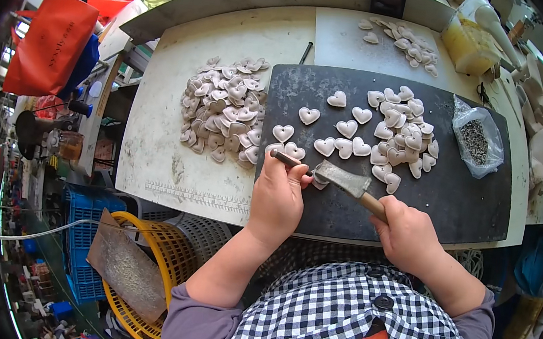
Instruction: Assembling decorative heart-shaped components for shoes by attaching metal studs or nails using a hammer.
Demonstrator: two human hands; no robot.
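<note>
My left hand (276,196) is closed around a dark metal punch (284,158), which tilts over the near-left part of a black board. A hammer (374,205) with a wooden handle is gripped in my right hand (406,231). Its grey head (343,179) is close to the end of the punch; whether they touch, I cannot tell. Just under the tools a pale heart-shaped piece (319,184) is partly hidden. More pale padded hearts (309,116) lie loose on the board, and a denser heap of hearts (399,138) sits to their right.
The black board (439,210) rests on a pale worktable (156,131). A large pile of hearts (225,108) lies left of it; another group of hearts (416,49) is farther back. A plastic bag of small metal bits (476,139) sits at right. Below stands a yellow basket (165,238).
</note>
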